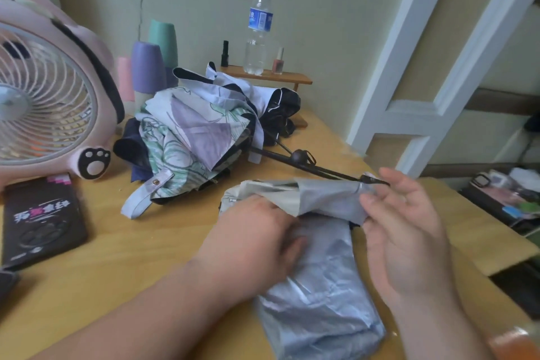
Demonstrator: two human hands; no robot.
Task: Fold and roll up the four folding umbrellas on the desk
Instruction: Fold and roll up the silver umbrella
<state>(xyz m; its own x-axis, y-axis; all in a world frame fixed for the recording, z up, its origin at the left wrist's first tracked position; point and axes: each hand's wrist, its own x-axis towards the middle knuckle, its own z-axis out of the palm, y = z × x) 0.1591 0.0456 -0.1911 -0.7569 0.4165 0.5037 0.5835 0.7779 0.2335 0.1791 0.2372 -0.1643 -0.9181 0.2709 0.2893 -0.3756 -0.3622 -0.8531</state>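
Observation:
A silver-grey folding umbrella lies on the wooden desk in front of me, its cloth bunched. My left hand presses down on its middle, fingers tucked into the folds. My right hand holds a flap of the same grey cloth near the tip, thumb and fingertips on the fabric, other fingers spread. Behind lies a loose heap: a floral lilac-and-green umbrella with its strap hanging forward, and a black-edged white umbrella. A black shaft with a round knob runs from the heap toward my right hand.
A pink desk fan stands at the left, a dark box in front of it. Pastel cups and a small wooden shelf with a water bottle sit by the wall. The desk edge drops off at right.

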